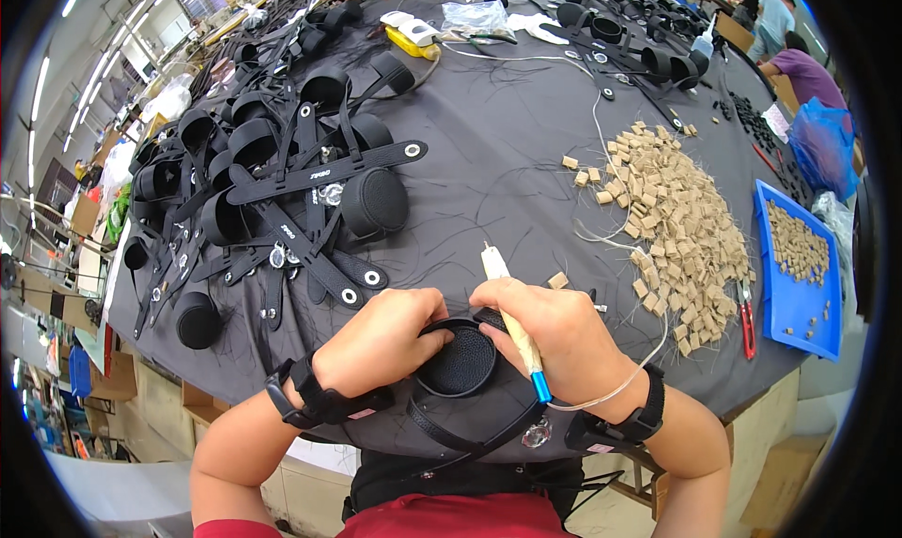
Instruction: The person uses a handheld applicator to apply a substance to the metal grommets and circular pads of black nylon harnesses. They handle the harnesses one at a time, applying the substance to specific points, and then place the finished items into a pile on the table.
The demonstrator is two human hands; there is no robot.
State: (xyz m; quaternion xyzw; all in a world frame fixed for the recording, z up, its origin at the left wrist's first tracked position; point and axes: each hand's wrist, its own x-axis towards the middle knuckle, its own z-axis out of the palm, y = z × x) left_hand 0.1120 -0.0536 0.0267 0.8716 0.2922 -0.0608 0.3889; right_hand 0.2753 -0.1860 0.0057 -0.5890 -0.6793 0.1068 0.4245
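Just in front of my body is a round black leather cup, its hollow side facing up. My left hand pinches its left rim, the thumb reaching inside. My right hand is closed around a corded pen-shaped tool, cream with a blue end cap; its tip points up and away. The same hand's fingertips meet a small black piece at the cup's right rim. A black strap hangs below the cup, near a clear round fitting.
Black leather straps and cups are heaped at left. Small tan blocks lie piled at right, beside red-handled snips and a blue tray. A white cord crosses the cloth toward a yellow-and-white device. Another person sits at far right.
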